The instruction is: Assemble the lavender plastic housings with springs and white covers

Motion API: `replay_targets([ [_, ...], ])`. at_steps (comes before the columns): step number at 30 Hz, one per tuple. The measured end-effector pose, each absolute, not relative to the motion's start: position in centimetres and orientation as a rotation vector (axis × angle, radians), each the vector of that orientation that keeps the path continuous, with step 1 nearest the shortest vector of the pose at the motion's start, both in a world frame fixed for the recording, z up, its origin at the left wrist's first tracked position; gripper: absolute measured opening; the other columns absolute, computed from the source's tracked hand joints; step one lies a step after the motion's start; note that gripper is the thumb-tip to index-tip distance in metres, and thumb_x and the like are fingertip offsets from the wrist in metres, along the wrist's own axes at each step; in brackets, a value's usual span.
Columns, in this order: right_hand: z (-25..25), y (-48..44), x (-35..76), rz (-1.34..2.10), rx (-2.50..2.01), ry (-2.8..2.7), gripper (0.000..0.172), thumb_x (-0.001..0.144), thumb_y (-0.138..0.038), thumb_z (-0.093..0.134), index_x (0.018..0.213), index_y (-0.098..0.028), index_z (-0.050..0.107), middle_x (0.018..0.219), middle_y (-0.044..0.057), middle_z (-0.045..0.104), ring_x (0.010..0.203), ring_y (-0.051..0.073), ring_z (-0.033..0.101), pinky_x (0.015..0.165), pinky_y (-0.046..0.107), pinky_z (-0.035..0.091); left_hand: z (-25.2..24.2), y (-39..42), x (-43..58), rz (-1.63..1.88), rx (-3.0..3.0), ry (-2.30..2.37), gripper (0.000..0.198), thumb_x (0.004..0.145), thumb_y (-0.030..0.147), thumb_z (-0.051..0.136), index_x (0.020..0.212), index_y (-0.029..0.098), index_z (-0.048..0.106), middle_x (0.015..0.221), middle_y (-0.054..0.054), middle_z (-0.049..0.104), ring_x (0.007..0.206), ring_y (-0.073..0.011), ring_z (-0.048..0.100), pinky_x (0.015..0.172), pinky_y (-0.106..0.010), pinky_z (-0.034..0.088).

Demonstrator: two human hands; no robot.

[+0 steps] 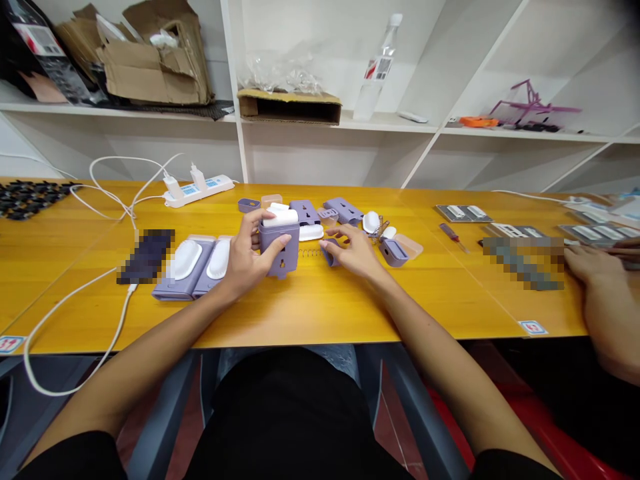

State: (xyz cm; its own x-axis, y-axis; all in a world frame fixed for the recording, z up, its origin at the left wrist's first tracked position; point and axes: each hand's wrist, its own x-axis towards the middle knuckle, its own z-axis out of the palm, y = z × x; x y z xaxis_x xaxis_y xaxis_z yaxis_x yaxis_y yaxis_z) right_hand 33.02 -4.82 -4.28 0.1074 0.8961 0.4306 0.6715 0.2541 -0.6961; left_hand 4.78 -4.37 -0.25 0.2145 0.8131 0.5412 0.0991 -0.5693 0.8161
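My left hand (250, 257) is closed around a purple plastic casing (280, 250) with keyhole-shaped slots, held upright above the table. A rounded white part (281, 216) sticks out of its top. My right hand (355, 252) has its thumb and fingers on a small purple piece (329, 253), partly hidden by the fingers. Between the hands lies a thin metal coil spring (310, 253). To the left of my left hand, two purple units with white oval parts (186, 260) lie side by side. Behind the hands are more purple casings (343, 211) and a purple cup-like part (393, 253).
A phone (147, 257) on a white cable lies at left, below a power strip (200, 191). A screwdriver (453, 235) lies to the right. A co-worker's hand (595, 267) rests near grey panels at far right. White shelves with a bottle (377, 70) stand behind the table.
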Motion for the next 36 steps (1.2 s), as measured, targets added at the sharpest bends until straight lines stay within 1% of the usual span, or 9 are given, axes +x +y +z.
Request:
replay_targets([
  [2, -4.2, -5.1, 33.1, 0.340, -1.495, -1.750, 0.048, 0.088, -0.048, 0.086, 0.125, -0.019, 0.077, 0.137, 0.018, 0.075, 0.128, 0.038, 0.067, 0.113, 0.060, 0.051, 0.1, -4.1, 4.5, 1.468, 1.827, 0.861, 0.054, 0.095, 0.049, 0.082, 0.135, 0.026, 0.053, 0.116, -0.005, 0.075, 0.086, -0.0152, 0.074, 0.073, -0.026, 0.060],
  [5, -3.9, -5.7, 33.2, 0.413, -1.517, -1.929, 0.078, 0.082, -0.054, 0.093, 0.147, -0.020, 0.066, 0.155, 0.021, 0.065, 0.148, 0.044, 0.056, 0.124, 0.065, 0.044, 0.3, -3.5, 4.1, 1.574, 1.827, 0.865, 0.051, 0.096, 0.046, 0.082, 0.134, 0.027, 0.054, 0.117, -0.004, 0.074, 0.088, -0.0143, 0.075, 0.073, -0.025, 0.060],
  [6, -3.9, -5.8, 33.3, 0.438, -1.519, -1.988, 0.085, 0.081, -0.055, 0.095, 0.152, -0.021, 0.063, 0.158, 0.020, 0.062, 0.152, 0.045, 0.053, 0.126, 0.065, 0.042, 0.2, -3.2, 4.0, 1.606, 1.821, 0.853, 0.050, 0.096, 0.044, 0.082, 0.134, 0.028, 0.054, 0.116, -0.004, 0.074, 0.088, -0.0145, 0.075, 0.073, -0.024, 0.060],
  [8, -3.8, -6.0, 33.4, 0.476, -1.518, -2.083, 0.090, 0.080, -0.053, 0.095, 0.157, -0.024, 0.057, 0.162, 0.019, 0.058, 0.154, 0.045, 0.051, 0.128, 0.065, 0.042, 0.1, -2.6, 3.9, 1.664, 1.805, 0.819, 0.049, 0.095, 0.041, 0.084, 0.132, 0.028, 0.055, 0.112, -0.003, 0.074, 0.087, -0.0145, 0.076, 0.070, -0.023, 0.060],
  [12, -3.8, -5.9, 33.7, 0.495, -1.557, -2.133, 0.082, 0.086, -0.037, 0.089, 0.159, -0.023, 0.054, 0.166, 0.019, 0.053, 0.156, 0.042, 0.051, 0.131, 0.061, 0.041, -0.1, -1.8, 3.8, 1.706, 1.789, 0.770, 0.049, 0.094, 0.039, 0.086, 0.131, 0.029, 0.056, 0.111, -0.002, 0.074, 0.087, -0.0145, 0.077, 0.071, -0.023, 0.061],
  [17, -4.3, -5.5, 34.4, 0.410, -1.553, -2.080, 0.068, 0.092, -0.024, 0.076, 0.157, -0.022, 0.055, 0.164, 0.019, 0.056, 0.154, 0.041, 0.055, 0.132, 0.063, 0.040, -0.1, -1.7, 3.8, 1.697, 1.769, 0.770, 0.050, 0.093, 0.040, 0.086, 0.131, 0.029, 0.055, 0.109, -0.002, 0.074, 0.087, -0.0153, 0.077, 0.070, -0.023, 0.062],
  [25, -4.9, -5.0, 35.1, 0.267, -1.510, -2.020, 0.064, 0.089, -0.019, 0.073, 0.151, -0.023, 0.059, 0.156, 0.017, 0.060, 0.147, 0.040, 0.059, 0.125, 0.062, 0.046, 0.0, -2.1, 3.8, 1.676, 1.784, 0.798, 0.048, 0.093, 0.037, 0.086, 0.131, 0.030, 0.058, 0.111, -0.003, 0.075, 0.088, -0.0160, 0.077, 0.069, -0.022, 0.061],
  [31, -5.2, -4.8, 35.5, 0.200, -1.485, -1.999, 0.063, 0.088, -0.016, 0.069, 0.150, -0.027, 0.060, 0.150, 0.014, 0.062, 0.145, 0.039, 0.060, 0.125, 0.062, 0.046, 0.0, -2.1, 3.7, 1.682, 1.788, 0.798, 0.048, 0.093, 0.037, 0.086, 0.132, 0.030, 0.058, 0.111, -0.002, 0.074, 0.090, -0.0155, 0.078, 0.071, -0.022, 0.062],
  [36, -4.9, -4.8, 35.6, 0.177, -1.535, -1.981, 0.064, 0.087, -0.014, 0.066, 0.150, -0.023, 0.060, 0.149, 0.016, 0.063, 0.144, 0.040, 0.060, 0.125, 0.061, 0.046, -0.1, -2.0, 3.7, 1.686, 1.827, 0.801, 0.048, 0.094, 0.036, 0.085, 0.133, 0.030, 0.057, 0.111, -0.002, 0.075, 0.089, -0.0151, 0.078, 0.069, -0.022, 0.061],
])
